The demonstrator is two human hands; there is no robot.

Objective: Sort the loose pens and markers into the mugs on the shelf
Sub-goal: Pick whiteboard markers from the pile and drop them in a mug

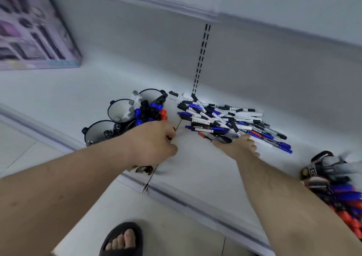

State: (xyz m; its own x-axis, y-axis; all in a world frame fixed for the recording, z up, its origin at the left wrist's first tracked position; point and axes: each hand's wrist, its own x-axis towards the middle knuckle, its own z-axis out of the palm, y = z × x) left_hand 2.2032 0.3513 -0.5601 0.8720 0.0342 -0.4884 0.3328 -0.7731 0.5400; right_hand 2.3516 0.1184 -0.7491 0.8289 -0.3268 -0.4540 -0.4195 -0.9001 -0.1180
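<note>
— Largest item?
— White shelf [195, 167], long, running left to right, grey back panel [274, 75] behind, slotted upright [201, 57] in the panel.

— Next?
— Boxed set [33, 26], lilac print, standing at far left of shelf, well apart from the rest.

— Task stock?
— Pile of loose pens and markers [231, 120], right of centre on the shelf: blue, black, white barrels, a few red, lying crossed over one another. Second heap of blue and red markers [340, 195] at far right edge, blurred, container unclear.

— Receptacles?
— Black mugs [121, 110], clustered left of the pile, white inside. Three open mouths visible, each with a few pens; beside them a packed bunch of capped markers [150, 112], blue, black, red tops upward, its holder hidden.

— Hands?
— Left hand [154, 142], just in front of the mugs, fingers curled tight, something dark and thin pinched under them; identity of item not legible. Right hand [241, 146], at near edge of the pile, fingers bent down onto pens there; gripping or only touching, cannot tell.

— Smallest?
— Sandalled foot [122, 240], bottom centre, on floor below shelf lip.
</note>
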